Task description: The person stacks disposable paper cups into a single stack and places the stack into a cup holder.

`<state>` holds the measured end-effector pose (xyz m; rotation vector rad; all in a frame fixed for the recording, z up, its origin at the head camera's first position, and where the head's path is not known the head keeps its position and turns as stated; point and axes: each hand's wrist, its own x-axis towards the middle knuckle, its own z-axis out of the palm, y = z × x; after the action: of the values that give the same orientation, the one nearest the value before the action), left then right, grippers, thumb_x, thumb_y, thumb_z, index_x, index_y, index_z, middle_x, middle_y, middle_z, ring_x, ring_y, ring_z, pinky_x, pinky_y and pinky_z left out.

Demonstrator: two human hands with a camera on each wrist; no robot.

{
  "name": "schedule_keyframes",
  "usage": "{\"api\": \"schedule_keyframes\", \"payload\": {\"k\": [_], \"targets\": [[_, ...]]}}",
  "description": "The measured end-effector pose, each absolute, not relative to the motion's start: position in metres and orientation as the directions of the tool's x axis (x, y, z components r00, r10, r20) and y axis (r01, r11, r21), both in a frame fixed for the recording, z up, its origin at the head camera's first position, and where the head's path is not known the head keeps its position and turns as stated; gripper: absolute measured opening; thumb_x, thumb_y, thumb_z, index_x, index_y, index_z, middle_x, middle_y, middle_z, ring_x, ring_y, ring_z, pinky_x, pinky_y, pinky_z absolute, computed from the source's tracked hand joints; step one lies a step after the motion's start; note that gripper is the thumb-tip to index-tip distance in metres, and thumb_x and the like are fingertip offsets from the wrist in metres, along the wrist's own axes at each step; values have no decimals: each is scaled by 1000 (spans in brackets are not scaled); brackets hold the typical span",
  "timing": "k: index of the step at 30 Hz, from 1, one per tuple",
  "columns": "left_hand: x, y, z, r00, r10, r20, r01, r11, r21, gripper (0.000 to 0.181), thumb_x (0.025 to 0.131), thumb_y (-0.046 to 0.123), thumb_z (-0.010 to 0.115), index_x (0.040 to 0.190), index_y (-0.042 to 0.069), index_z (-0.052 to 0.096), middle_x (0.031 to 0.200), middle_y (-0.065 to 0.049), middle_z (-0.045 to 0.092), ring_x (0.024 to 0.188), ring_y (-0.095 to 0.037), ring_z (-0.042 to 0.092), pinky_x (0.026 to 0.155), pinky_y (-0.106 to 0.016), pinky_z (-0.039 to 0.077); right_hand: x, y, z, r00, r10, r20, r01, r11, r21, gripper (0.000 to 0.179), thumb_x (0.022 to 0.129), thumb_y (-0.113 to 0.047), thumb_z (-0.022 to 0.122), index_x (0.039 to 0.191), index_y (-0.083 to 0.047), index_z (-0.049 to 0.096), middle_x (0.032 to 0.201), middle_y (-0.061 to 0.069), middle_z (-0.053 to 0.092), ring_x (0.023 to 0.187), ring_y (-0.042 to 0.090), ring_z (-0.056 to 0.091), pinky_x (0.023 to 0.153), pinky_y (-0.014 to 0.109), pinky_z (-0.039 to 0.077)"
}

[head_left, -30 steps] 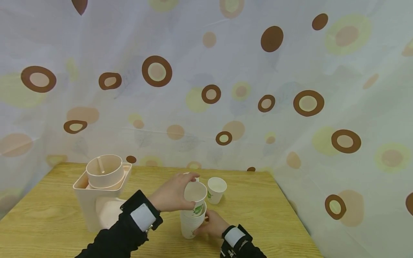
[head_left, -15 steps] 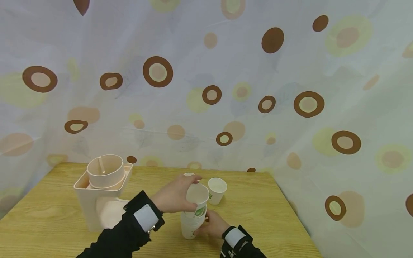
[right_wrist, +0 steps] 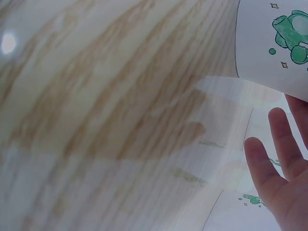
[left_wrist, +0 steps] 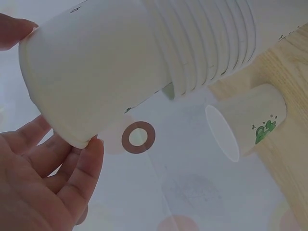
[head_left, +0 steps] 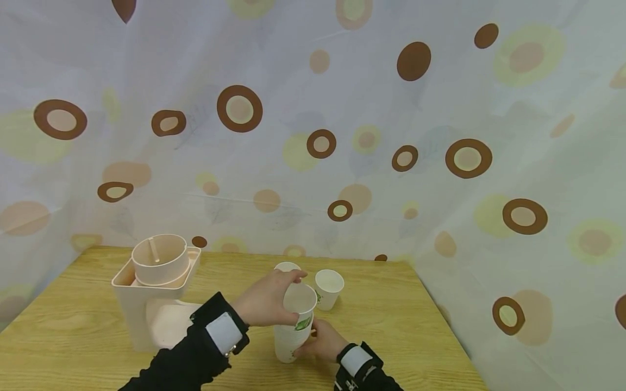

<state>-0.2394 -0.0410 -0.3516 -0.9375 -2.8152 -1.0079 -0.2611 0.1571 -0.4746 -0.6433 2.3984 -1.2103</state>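
My left hand [head_left: 264, 297] grips a white paper cup [head_left: 302, 302] with a green print by its rim, thumb on one side and fingers on the other. This cup sits partway down in the top of an upright stack of paper cups [head_left: 287, 346], whose nested rims [left_wrist: 211, 43] show in the left wrist view. Low on the stack, my right hand [head_left: 325, 341] holds it from the right side. In the right wrist view some fingers [right_wrist: 257, 154] of that hand stand spread below the printed stack wall [right_wrist: 269, 43].
Behind the stack stand two more paper cups, one at the right [head_left: 329, 288] and one [head_left: 287, 266] partly hidden by the left hand. A beige plastic device [head_left: 158, 266] with a round open top stands at the left of the wooden table [head_left: 391, 320]. A patterned curtain [head_left: 293, 179] hangs behind.
The left hand has moved slightly right and down with its cup, which now sits lower in the stack. More of the rear cup shows. The right hand stays in place.
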Motion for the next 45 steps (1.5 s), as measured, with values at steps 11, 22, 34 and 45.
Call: {"api": "schedule_keyframes", "payload": {"k": [11,22,34,45], "targets": [[-239,-40,-351,-826,535,176,524,614,590,71,68,17,74,133,7,47,121,-12,60,104,-25,54,78,-41,50,-264,159,-474,-817,-561,-134,-219,517,-828,52,74,-11,78,121,-5,56,122,14,61,113,30,53,92,52,41],[-241,-39,-357,-825,549,135,509,619,598,72,67,18,74,133,8,47,120,-11,60,99,-23,55,76,-38,50,-263,159,-476,-816,-564,-124,-227,512,-829,52,73,-11,78,120,-4,57,122,14,61,112,29,53,91,51,42],[-242,-38,-363,-831,543,119,497,631,595,71,67,18,75,131,7,48,118,-12,60,99,-23,56,75,-39,51,-263,159,-475,-815,-567,-121,-229,507,-831,54,74,-13,78,121,-4,55,124,16,60,114,31,52,91,52,42],[-242,-37,-369,-819,559,131,519,626,582,70,65,15,74,130,4,49,116,-13,60,100,-24,54,74,-36,50,-263,160,-476,-814,-564,-138,-209,507,-836,55,74,-12,78,123,-4,54,125,15,59,115,32,51,93,53,41]]}}
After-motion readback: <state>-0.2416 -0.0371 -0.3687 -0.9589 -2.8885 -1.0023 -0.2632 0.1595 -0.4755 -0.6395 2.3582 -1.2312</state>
